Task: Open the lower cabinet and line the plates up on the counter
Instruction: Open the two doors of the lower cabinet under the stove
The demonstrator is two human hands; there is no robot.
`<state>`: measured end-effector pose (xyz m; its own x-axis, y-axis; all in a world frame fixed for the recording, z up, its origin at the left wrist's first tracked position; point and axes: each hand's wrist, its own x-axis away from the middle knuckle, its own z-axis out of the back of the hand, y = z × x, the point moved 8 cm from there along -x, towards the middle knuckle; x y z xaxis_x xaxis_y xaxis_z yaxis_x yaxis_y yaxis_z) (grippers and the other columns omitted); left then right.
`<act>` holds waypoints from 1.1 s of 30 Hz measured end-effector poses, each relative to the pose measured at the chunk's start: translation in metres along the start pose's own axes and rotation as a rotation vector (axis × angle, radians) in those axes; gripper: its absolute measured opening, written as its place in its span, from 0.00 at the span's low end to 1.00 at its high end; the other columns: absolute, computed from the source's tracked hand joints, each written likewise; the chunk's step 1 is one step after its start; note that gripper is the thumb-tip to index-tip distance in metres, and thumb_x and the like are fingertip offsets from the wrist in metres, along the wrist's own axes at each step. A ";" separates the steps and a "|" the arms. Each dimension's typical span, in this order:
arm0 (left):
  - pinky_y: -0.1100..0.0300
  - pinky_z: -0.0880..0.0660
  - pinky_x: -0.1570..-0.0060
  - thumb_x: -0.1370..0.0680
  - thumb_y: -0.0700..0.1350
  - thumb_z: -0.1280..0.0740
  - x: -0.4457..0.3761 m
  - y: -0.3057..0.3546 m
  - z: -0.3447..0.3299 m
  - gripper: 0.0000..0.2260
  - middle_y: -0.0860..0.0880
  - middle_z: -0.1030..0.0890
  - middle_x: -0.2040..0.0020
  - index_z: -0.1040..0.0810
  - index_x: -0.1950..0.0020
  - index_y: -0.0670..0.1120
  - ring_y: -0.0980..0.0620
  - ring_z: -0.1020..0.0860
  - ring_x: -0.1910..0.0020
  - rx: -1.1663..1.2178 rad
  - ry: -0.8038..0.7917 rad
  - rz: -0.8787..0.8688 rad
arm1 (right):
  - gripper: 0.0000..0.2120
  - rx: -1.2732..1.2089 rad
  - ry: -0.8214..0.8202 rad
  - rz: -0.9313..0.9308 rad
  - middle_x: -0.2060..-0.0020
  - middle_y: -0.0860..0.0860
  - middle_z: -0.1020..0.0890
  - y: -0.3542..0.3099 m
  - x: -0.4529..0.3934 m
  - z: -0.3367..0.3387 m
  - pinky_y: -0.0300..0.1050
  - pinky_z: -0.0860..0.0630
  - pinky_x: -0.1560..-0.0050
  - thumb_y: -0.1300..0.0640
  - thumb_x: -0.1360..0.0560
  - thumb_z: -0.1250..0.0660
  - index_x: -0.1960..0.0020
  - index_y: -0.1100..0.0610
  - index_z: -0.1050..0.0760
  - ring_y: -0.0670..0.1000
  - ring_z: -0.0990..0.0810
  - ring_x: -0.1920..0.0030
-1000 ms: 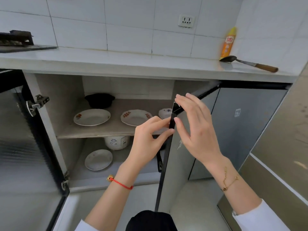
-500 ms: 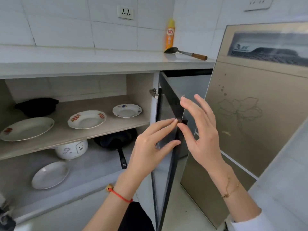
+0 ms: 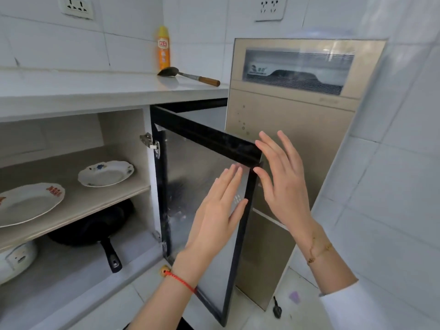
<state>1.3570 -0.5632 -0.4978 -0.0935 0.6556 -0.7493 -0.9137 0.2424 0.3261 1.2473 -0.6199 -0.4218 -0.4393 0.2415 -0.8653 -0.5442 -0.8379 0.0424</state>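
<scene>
Swung wider since a moment ago, the cabinet door [image 3: 204, 186] now stands fully open at centre frame, and both hands have let go of its edge. At lower left, 2 plates [image 3: 26, 203] [image 3: 106, 173] sit on the shelf above a black frying pan [image 3: 95, 229]. Left hand [image 3: 219, 210] lies flat, fingers straight, against the door's glass. Right hand [image 3: 283, 184], fingers spread, touches the door's top corner.

left hand [image 3: 217, 210]: raised, fingers straight | right hand [image 3: 283, 179]: raised, fingers spread, straight
</scene>
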 end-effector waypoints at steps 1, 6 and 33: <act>0.61 0.45 0.25 0.17 0.53 0.42 -0.003 -0.002 -0.007 0.28 0.57 0.48 0.20 0.50 0.21 0.53 0.61 0.50 0.22 0.024 -0.005 0.019 | 0.21 0.036 -0.015 -0.016 0.26 0.47 0.35 0.006 0.000 0.000 0.57 0.39 0.27 0.55 0.19 0.41 0.27 0.55 0.36 0.51 0.45 0.23; 0.56 0.35 0.28 0.18 0.54 0.44 -0.018 -0.004 -0.029 0.28 0.60 0.53 0.22 0.52 0.21 0.56 0.57 0.45 0.23 0.081 -0.016 0.027 | 0.21 0.112 -0.064 -0.040 0.27 0.48 0.34 0.025 -0.006 -0.001 0.58 0.40 0.27 0.54 0.20 0.40 0.28 0.55 0.35 0.52 0.45 0.23; 0.59 0.42 0.25 0.18 0.50 0.43 -0.008 -0.016 0.040 0.24 0.52 0.42 0.21 0.43 0.22 0.50 0.55 0.43 0.23 -0.072 -0.047 0.139 | 0.18 -0.032 -0.068 0.082 0.32 0.51 0.27 -0.007 -0.012 0.006 0.52 0.36 0.27 0.59 0.21 0.39 0.31 0.57 0.30 0.49 0.35 0.27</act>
<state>1.3882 -0.5434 -0.4743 -0.2039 0.7127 -0.6712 -0.9194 0.0961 0.3814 1.2523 -0.6143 -0.4086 -0.5299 0.2033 -0.8233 -0.4817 -0.8712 0.0949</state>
